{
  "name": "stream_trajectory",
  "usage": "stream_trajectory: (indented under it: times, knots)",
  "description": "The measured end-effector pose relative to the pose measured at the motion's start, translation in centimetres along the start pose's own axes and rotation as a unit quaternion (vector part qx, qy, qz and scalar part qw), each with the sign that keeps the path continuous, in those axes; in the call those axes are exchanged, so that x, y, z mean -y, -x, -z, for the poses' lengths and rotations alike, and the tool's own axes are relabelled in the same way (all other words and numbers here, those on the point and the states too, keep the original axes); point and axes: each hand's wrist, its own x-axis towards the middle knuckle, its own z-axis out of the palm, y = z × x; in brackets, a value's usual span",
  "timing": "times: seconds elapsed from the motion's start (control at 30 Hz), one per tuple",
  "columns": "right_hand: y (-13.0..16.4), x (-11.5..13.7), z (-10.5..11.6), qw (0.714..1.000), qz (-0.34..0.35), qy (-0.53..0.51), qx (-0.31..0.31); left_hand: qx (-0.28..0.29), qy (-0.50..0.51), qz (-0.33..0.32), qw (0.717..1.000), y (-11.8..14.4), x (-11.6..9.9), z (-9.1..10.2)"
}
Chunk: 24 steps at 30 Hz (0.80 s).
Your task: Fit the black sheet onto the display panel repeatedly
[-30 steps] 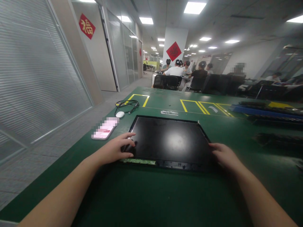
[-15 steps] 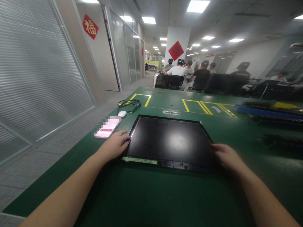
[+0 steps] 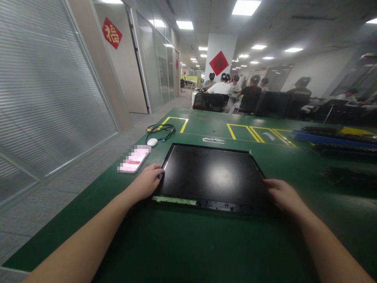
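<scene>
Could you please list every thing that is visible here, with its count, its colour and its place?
display panel: 1, black, flat on the table between both hands
table: 1, green with yellow marked boxes
phone: 1, pinkish screen, left of the panel
mouse: 1, white, beyond the phone
cable: 1, black, coiled behind the mouse
trays: several, blue and dark, far right; count unclear
red signs: 3, one on the wall, one on the pillar, one small far down the corridor
people: several, seated far behind
left hand: at the panel's left edge
right hand: at the panel's right edge
</scene>
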Motion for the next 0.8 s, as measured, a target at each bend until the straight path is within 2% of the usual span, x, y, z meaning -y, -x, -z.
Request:
stream_trajectory:
  times: [0.43, 0.6, 0.8]
  knots:
    - [0.0, 0.3, 0.1, 0.999, -0.022, -0.026, 0.006, 0.021, 0.005, -0.007, 1.000, -0.2, 0.7, -0.2]
    - [0.1, 0.0, 0.0, 1.000, -0.007, -0.026, 0.010, 0.029, -0.004, -0.001, 1.000, -0.1, 0.6, 0.0]
    - [0.2, 0.1, 0.1, 1.000, -0.010, -0.024, 0.015, 0.076, 0.037, 0.001, 0.996, 0.7, 0.3, 0.9]
